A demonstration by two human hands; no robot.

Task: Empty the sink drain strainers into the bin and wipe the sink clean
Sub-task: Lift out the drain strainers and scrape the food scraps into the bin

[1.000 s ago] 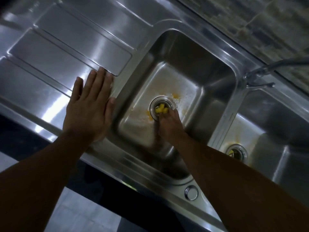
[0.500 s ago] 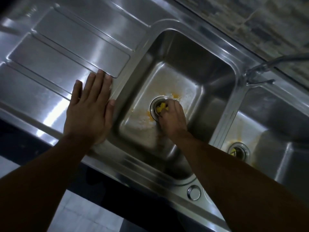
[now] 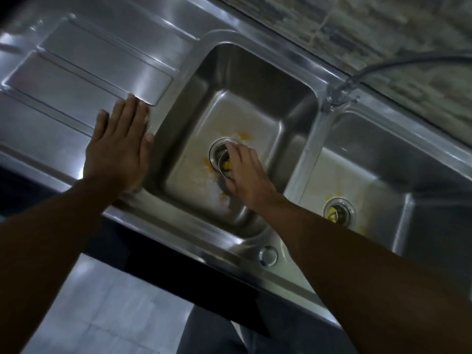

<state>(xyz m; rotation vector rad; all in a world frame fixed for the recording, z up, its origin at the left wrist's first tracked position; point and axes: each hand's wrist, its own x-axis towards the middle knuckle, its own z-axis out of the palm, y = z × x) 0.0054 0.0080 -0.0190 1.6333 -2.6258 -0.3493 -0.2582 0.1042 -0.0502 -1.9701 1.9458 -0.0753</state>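
Strainer (image 3: 221, 159) under right hand's (image 3: 246, 172) fingertips, tilted

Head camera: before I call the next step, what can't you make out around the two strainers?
- Left basin strainer: the right hand covers most of it; whether it is gripped or lifted is unclear.
- Right basin strainer: small and dim; the yellow scraps' amount cannot be told.
- Bin: not in view.
- Faucet: blurred, its hose cut off by the right edge.
- Left hand: flat on the drainboard, hiding what is beneath.
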